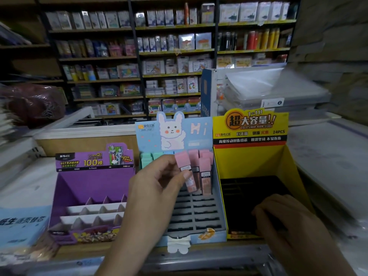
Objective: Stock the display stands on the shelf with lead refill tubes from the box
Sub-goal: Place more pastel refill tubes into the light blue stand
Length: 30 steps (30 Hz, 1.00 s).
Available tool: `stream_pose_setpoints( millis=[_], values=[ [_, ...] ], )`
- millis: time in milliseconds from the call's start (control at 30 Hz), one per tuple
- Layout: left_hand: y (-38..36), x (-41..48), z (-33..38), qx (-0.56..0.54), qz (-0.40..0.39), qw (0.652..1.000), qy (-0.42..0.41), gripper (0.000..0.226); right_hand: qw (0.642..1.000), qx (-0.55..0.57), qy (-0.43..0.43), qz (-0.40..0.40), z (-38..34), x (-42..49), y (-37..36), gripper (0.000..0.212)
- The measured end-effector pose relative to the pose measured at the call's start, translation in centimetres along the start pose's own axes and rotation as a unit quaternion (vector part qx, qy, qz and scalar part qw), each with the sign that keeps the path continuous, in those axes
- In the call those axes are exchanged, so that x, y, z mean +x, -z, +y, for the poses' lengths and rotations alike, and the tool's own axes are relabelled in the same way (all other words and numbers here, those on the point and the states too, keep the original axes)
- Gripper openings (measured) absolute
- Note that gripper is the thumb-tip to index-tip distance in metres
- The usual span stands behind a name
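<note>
Pink plastic lead refill tube pinched by left hand over pale-blue cardboard rabbit display stand. Right hand curled inside yellow cardboard stand; grip cannot be told.

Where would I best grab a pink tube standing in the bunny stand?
I'd pinch the rightmost pink tube by its upper half, coming from above and in front: its foot sits in the blue stand, and a neighbouring tube crowds its left.

wooden shelf | purple stand | blue stand | yellow stand
</note>
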<state>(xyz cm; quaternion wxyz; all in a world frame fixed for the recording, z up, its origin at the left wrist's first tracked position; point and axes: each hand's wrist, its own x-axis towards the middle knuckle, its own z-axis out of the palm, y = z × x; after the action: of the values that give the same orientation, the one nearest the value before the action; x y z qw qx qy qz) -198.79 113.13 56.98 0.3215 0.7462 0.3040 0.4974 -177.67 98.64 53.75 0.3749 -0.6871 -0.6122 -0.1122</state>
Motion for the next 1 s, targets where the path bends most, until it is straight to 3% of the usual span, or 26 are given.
stream_pose_setpoints(
  millis=[333, 500, 633, 733, 900, 1000],
  values=[
    [-1.8, -0.1, 0.1, 0.131, 0.007, 0.991, -0.009, 0.004, 1.0, -0.009, -0.01, 0.012, -0.1, -0.3, -0.2, 0.012],
    [-2.4, 0.1, 0.1, 0.162, 0.007, 0.987, -0.007, 0.007, 1.0, -0.011, -0.013, 0.019, -0.2, -0.3, -0.3, 0.012],
    [-2.9, 0.1, -0.3, 0.185, 0.029, 0.982, 0.003, 0.024, 1.0, -0.013, -0.013, 0.025, -0.4, -0.3, -0.2, 0.013],
    [-3.3, -0.1, -0.5, 0.235, 0.032, 0.971, -0.013, 0.021, 0.999, -0.01, -0.014, 0.031, -0.4, -0.3, -0.3, 0.013],
    [-3.5, -0.1, -0.9, 0.236, 0.027, 0.971, -0.016, 0.018, 0.999, -0.005, -0.009, 0.036, -0.2, -0.4, -0.4, 0.022],
    [-3.3, -0.2, -1.1, 0.231, 0.013, 0.973, -0.005, 0.018, 0.999, -0.008, -0.007, 0.033, -0.2, -0.5, -0.5, 0.016]
  ],
)
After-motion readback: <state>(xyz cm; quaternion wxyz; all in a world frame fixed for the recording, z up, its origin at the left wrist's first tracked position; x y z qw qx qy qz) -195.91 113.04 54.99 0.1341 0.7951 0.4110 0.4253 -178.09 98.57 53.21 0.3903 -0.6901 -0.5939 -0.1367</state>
